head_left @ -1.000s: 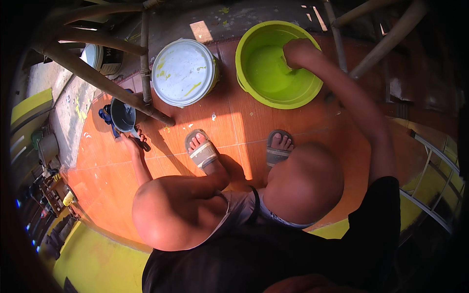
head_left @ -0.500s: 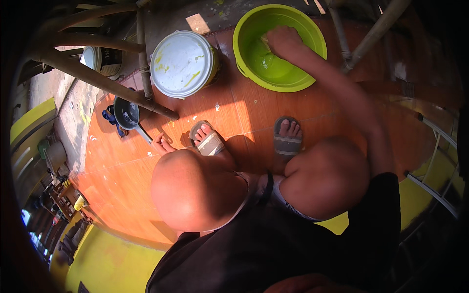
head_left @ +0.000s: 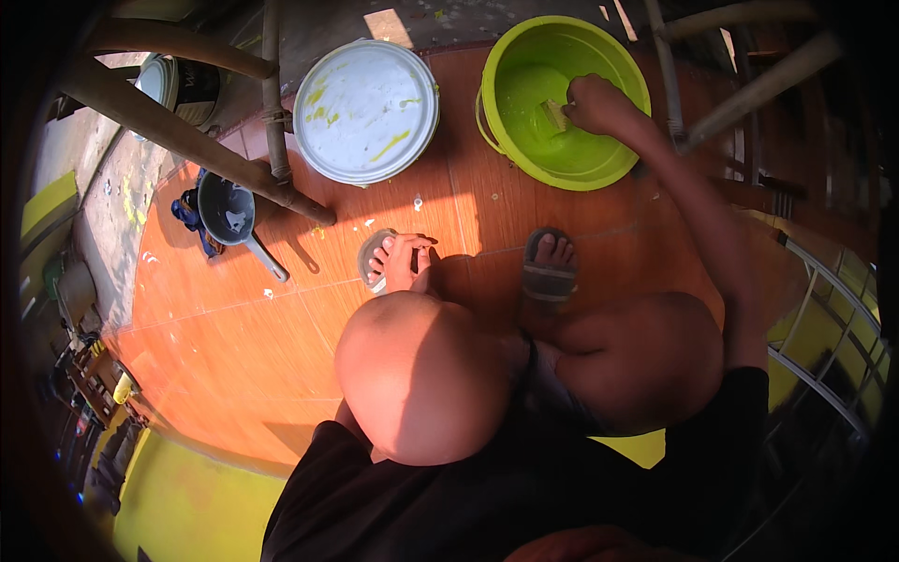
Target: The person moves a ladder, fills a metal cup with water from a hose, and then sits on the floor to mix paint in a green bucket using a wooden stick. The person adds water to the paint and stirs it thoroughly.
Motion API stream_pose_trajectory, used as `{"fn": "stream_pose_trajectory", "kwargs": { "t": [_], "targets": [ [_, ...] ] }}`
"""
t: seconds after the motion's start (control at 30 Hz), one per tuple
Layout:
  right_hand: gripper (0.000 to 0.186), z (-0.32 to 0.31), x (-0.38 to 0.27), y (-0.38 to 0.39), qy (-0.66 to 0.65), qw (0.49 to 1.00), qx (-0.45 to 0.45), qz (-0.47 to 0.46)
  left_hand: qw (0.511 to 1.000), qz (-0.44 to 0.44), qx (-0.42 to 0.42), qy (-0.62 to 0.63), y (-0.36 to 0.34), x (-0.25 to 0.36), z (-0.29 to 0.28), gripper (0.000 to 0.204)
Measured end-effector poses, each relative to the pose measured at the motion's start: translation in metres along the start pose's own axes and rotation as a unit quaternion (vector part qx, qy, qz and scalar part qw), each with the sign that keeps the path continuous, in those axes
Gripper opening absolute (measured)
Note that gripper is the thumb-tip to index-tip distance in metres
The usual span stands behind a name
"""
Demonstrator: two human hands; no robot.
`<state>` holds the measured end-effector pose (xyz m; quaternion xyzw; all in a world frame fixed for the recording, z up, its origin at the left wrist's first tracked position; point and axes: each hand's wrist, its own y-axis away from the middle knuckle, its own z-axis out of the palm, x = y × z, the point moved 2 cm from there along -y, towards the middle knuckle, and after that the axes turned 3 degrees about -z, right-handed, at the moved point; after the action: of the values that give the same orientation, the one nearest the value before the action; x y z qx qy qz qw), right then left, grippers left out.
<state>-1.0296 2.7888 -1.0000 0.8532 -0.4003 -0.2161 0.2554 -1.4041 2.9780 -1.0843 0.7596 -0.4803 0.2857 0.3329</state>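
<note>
Above the liquid in the yellow-green bucket point(head_left: 635, 140), my right hand point(head_left: 599, 105) is closed on a small yellowish piece point(head_left: 555, 115). The piece looks like a brush head or a sponge; its exact kind is unclear. My right arm reaches in over the bucket's rim. My left hand point(head_left: 405, 260) hangs in front of my left knee, over my left sandal point(head_left: 368, 268). Its fingers are apart and loosely bent, with nothing visible in them. To its left lies a grey dipper point(head_left: 228, 208) with a long handle.
A white-lidded pail point(head_left: 365, 112) with yellow smears stands left of the bucket. Wooden poles point(head_left: 187, 131) slant across the upper left, and more poles point(head_left: 758, 94) stand at the upper right. A dark blue crumpled item point(head_left: 187, 211) lies beside the dipper. White metal bars point(head_left: 829, 323) are at right.
My left hand has moved right, away from the dipper's handle, to above my left sandal. My right hand sits further right within the bucket, showing more of the yellowish piece. The view has shifted.
</note>
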Motion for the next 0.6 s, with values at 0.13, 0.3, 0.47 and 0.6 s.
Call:
{"fn": "stream_pose_trajectory", "kwargs": {
  "t": [0.13,0.3,0.47,0.6],
  "targets": [
    [0.023,-0.019,0.004,-0.010,0.061,0.998,0.017,-0.002,1.000,0.006,-0.005,0.026,-0.005,-0.005,0.011,0.016],
    [0.023,-0.038,-0.001,-0.016,0.086,0.995,-0.037,-0.016,0.999,0.009,-0.032,0.028,-0.013,-0.015,0.011,0.016],
    [0.025,-0.038,-0.004,-0.030,0.085,0.981,-0.169,-0.047,0.997,0.035,-0.014,0.063,-0.011,-0.007,-0.005,0.017],
    [0.027,-0.041,-0.002,-0.047,0.105,0.971,-0.190,-0.105,0.980,0.095,0.013,-0.172,0.003,0.006,-0.022,0.019]
  ]
}}
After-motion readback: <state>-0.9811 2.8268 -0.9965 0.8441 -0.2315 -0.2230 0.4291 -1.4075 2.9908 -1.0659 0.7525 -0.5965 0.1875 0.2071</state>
